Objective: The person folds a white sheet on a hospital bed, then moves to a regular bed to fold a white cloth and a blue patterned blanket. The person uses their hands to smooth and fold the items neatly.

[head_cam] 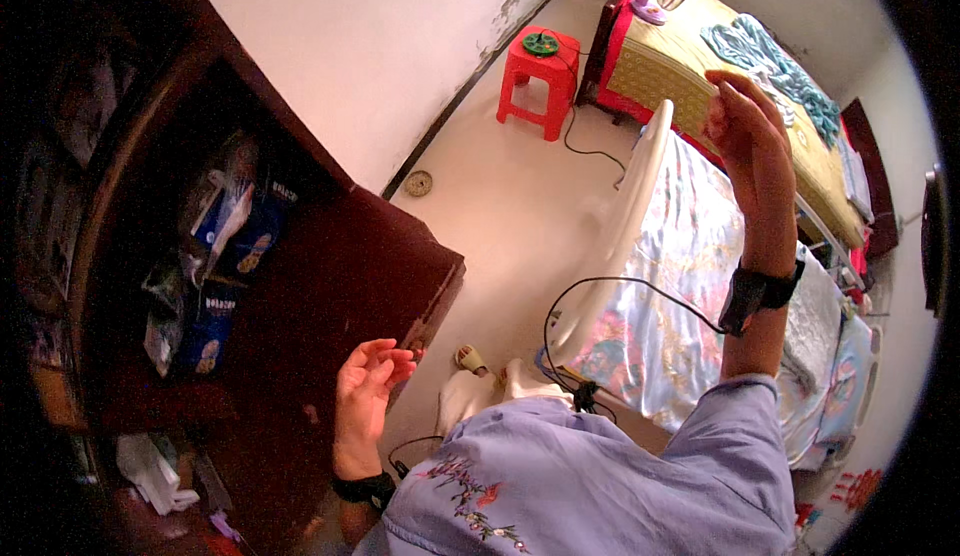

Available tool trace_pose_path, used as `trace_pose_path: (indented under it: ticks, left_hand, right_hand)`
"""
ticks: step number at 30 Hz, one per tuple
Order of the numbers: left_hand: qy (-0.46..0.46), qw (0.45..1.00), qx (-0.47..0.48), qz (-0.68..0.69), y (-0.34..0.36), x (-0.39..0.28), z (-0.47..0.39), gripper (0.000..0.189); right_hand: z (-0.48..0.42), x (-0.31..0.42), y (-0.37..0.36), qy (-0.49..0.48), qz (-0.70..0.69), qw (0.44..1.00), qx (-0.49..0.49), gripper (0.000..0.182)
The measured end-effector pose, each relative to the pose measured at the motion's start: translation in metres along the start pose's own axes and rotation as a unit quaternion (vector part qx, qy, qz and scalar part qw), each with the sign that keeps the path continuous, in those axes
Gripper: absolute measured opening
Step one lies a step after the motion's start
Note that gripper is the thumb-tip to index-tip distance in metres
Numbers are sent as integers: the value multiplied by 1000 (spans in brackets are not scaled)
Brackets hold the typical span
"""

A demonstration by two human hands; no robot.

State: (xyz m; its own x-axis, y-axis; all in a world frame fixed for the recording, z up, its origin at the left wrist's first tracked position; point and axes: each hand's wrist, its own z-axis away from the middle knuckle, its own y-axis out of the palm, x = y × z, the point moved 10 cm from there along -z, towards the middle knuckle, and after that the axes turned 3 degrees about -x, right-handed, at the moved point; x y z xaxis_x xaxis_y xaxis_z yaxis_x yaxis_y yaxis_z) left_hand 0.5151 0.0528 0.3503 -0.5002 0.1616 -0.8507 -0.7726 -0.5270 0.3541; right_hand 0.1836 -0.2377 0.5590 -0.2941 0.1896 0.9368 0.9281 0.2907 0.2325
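My left hand (365, 398) hovers at the front edge of a dark reddish-brown wooden cabinet (300, 316), its fingers loosely bent and nothing in them. Whether it touches the wood I cannot tell. My right hand (750, 136) is raised on the other side, fingers curved, with no object visible in it. Beneath that arm lies a bed with a shiny floral cover (675, 248) and a pale curved end board (637, 203). Blue packages (214, 323) with clear plastic stand inside the cabinet.
A red plastic stool (540, 72) bears a green round cable reel (540, 44), its black cord trailing over the floor. Behind is another bed (667, 68) with a teal blanket (780, 61) and a purple fan (652, 1). A floor drain (418, 183) lies near the wall.
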Motion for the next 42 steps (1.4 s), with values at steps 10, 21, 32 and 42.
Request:
trace_pose_path:
  ticks: [10,21,32,42]
  left_hand:
    - [-82,994,-17,77,-51,9,-46,23]
    - [-164,979,-61,103,-24,26,-117,23]
    - [-257,953,-112,115,64,34,-224,24]
    - [-294,937,-139,128,130,47,-317,21]
  right_hand:
    - [-76,-9,46,-7,70,998,5,21]
    - [-206,-72,-6,20,76,997,-7,22]
    - [-352,-181,-189,142,38,978,-149,19]
    - [-418,-235,-309,212,90,949,-215,19]
